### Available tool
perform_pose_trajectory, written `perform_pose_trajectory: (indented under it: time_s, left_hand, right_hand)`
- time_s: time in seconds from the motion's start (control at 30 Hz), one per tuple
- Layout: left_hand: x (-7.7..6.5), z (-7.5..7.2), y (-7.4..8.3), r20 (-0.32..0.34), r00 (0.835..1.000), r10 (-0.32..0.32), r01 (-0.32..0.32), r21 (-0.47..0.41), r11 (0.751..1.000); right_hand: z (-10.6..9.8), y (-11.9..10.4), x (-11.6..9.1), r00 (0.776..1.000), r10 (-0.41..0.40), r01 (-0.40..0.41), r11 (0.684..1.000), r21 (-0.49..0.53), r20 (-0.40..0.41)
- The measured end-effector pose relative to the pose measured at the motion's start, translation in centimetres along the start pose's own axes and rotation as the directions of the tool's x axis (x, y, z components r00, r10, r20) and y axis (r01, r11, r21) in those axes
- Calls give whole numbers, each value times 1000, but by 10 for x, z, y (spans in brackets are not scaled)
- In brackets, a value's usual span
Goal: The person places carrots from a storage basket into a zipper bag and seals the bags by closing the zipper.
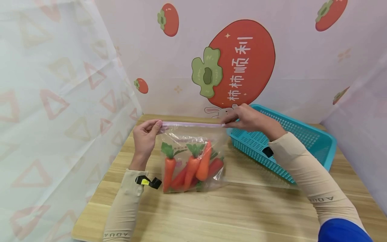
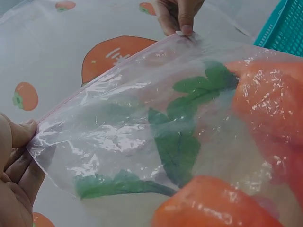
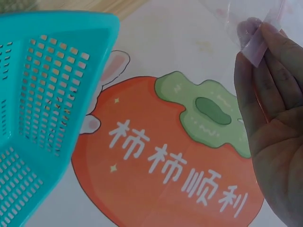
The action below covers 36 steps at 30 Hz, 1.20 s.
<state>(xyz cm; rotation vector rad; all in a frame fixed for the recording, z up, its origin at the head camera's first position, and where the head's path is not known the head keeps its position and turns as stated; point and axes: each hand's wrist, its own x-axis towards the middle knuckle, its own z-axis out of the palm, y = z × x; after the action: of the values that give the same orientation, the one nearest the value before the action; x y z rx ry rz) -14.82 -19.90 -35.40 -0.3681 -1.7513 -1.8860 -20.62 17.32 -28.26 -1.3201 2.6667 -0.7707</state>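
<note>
A clear zip bag [image 1: 193, 134] with a pink top strip hangs upright between both hands. Inside it are several orange carrots [image 1: 170, 171] with green leaves, and red chili peppers [image 1: 216, 167] behind them. At the bag's top left corner, my left hand [image 1: 146, 134] pinches the strip between thumb and fingers. My right hand [image 1: 246, 118] pinches the top right corner, where a small white slider [image 2: 182, 33] shows in the left wrist view. The right wrist view shows that bag corner [image 3: 255, 49] between the right thumb and fingers.
A turquoise perforated basket [image 1: 328, 143] stands on the wooden table [image 1: 211, 218] at the right, partly behind the right forearm. Behind the table hangs a pale backdrop [image 1: 181, 64] printed with persimmons. Another patterned sheet [image 1: 60, 134] borders the left side.
</note>
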Motion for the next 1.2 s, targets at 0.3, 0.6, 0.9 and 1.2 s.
perform_pose_trajectory:
  time_s: [0.3, 0.6, 0.9, 1.2]
  left_hand:
    - [-1, 10, -2, 9, 1000, -11, 11, -6, 1000]
    - [1, 7, -3, 12, 1000, -13, 13, 10, 1000]
    - [3, 0, -2, 8, 1000, -5, 5, -52, 999]
    - [3, -5, -3, -8, 1000, -27, 27, -81, 996]
  right_hand:
    - [2, 0, -4, 997, 58, -59, 998, 13, 49]
    - [3, 5, -2, 997, 64, -65, 998, 3, 37]
    - [-4, 6, -6, 995, 97, -98, 995, 32, 37]
    - [-6, 10, -10, 998, 66, -66, 997, 30, 10]
